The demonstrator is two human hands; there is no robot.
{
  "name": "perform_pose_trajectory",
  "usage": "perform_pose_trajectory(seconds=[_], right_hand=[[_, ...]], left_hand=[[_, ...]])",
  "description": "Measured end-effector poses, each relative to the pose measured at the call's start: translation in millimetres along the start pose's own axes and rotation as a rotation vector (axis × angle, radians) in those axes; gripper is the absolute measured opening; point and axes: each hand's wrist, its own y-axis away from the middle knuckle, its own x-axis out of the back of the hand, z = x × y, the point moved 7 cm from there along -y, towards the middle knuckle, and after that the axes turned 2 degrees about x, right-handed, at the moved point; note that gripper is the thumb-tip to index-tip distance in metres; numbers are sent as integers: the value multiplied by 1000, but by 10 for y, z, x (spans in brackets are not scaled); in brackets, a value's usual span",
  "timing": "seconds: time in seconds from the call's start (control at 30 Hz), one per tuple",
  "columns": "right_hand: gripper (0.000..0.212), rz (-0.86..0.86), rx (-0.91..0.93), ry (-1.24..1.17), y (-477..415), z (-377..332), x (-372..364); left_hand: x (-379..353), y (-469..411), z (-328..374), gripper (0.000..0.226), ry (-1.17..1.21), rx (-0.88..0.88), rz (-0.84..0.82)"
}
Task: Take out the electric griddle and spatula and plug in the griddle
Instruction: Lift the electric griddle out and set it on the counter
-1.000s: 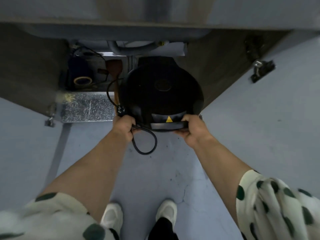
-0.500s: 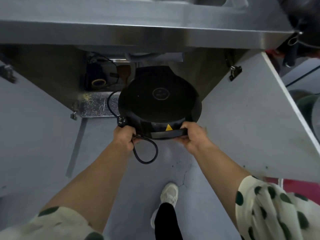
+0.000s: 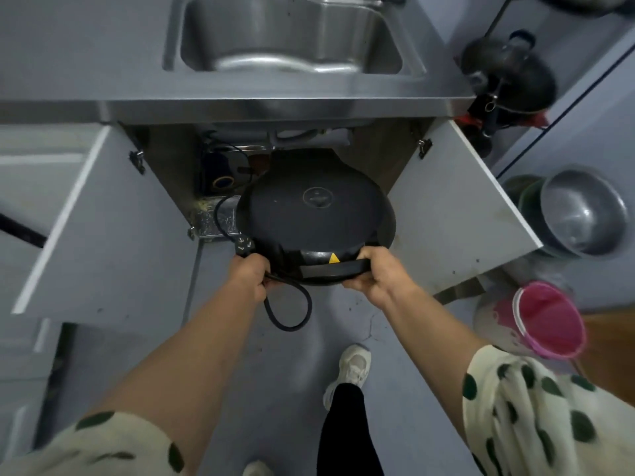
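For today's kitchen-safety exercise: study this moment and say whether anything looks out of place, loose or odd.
One thing: the griddle's power cord hangs in a loose loop below the electric griddle, its plug dangling by the left hand. The right hand grips the front handle. The floor also shows a crack.

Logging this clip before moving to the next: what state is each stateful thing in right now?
Griddle: lid closed, held at its front edge, in front of the open cabinet.
Cord: unplugged, looped below the griddle.
Plug: loose, by the left hand.
Left hand: gripping griddle and cord.
Right hand: gripping the griddle.
Left door: open.
Right door: open.
Sink: empty.
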Motion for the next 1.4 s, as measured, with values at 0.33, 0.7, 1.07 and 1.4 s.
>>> perform_pose_trajectory(seconds=[0.33,0.7,1.07,1.4], right_hand=[[35,-1,95,-89,1465,-366,-120],[46,-102,212,-84,2640,-948,-530],[38,-223,212,-73,2857,-1444,-1377],[34,-328,198,46,2406,-2001,-2415]], left_hand=[[468,1243,527,58,30,-40,-37],[833,2351,1413,61,57,-198,-58],[1158,2584,2331,57,113,-296,35],[1277,2105,3210,61,181,-343,137]])
